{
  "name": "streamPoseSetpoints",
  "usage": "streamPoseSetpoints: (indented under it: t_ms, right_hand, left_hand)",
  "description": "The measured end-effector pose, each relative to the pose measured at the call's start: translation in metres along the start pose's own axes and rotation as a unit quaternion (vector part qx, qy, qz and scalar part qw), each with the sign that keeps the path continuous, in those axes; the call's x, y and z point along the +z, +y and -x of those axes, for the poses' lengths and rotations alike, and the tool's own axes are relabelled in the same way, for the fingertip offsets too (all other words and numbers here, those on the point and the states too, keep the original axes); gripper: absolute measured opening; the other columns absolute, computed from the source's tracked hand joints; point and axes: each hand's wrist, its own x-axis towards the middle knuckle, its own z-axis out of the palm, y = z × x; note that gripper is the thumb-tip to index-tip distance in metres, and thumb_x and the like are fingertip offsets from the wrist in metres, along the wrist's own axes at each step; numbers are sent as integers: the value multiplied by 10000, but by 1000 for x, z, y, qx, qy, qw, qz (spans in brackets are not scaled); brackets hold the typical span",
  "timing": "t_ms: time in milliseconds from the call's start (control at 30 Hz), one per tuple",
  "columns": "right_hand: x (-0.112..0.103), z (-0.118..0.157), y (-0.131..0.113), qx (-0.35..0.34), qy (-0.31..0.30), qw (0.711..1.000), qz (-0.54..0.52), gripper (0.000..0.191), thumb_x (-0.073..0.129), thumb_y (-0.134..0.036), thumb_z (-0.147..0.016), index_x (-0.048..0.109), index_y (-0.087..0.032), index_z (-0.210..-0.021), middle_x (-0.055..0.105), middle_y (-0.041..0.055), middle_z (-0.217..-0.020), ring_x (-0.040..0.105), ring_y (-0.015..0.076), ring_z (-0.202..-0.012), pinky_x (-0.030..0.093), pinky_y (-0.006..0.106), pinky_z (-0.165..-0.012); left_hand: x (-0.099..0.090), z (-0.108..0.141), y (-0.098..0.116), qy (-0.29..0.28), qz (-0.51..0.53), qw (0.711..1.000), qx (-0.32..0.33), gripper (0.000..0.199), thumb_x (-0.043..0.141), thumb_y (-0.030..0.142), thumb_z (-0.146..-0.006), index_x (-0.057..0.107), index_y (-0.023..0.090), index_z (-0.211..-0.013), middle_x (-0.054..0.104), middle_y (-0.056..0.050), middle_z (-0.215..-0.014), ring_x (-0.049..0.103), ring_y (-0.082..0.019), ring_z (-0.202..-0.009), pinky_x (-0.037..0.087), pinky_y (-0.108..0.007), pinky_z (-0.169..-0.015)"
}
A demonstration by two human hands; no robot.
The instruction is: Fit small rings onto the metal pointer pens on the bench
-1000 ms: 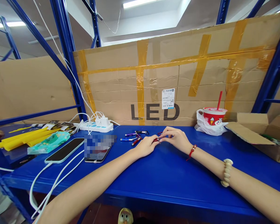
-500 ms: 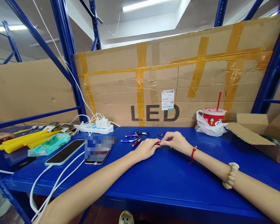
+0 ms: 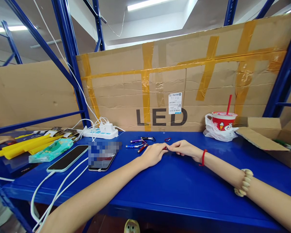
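Observation:
My left hand (image 3: 153,154) rests on the blue table, closed round a small red item (image 3: 165,148) that shows only at its fingertips. Touching the end of that item are the fingertips of my right hand (image 3: 184,148), which is bent with its fingers together; whether it grips anything is hidden. Just behind my left hand lie a black penlight (image 3: 147,138), a purple one (image 3: 136,141), a blue one (image 3: 133,146) and a red one (image 3: 142,148). A red carabiner (image 3: 167,139) lies behind the gap between my hands.
Two phones (image 3: 68,158) with white cables and a power strip (image 3: 100,133) are on the left, beside a teal packet (image 3: 51,150) and yellow rolls (image 3: 26,145). A red cup (image 3: 223,121) in a plastic bag and an open carton (image 3: 269,139) stand right. Cardboard (image 3: 116,94) lines the back.
My right hand has turned and lowered slightly, its wrist shifting a little to the right. My left hand stays almost where it was, still on the red item.

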Motion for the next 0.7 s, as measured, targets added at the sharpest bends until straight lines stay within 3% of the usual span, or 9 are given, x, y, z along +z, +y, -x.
streamPoseSetpoints:
  t_ms: [333, 700]
  right_hand:
    - [0, -2, 0, -14, 2, 1000, 4, 466, 614, -610, -559, 575, -146, -561, 377, -45, -474, 284, 49, -450, 191, 183, -387]
    - [-2, -6, 2, -11, 13, 1000, -8, 458, 623, -602, -548, 610, -152, -632, 389, -55, -465, 286, 36, -410, 202, 176, -359]
  left_hand:
    - [-1, 0, 2, -23, 18, 999, -37, 168, 338, 275, -871, 479, 208, -932, 614, -22, -953, 585, -178, -851, 448, -261, -692]
    - [3, -2, -3, -9, 42, 999, 3, 169, 312, 237, -885, 465, 164, -883, 573, -64, -925, 542, -171, -859, 426, -269, -733]
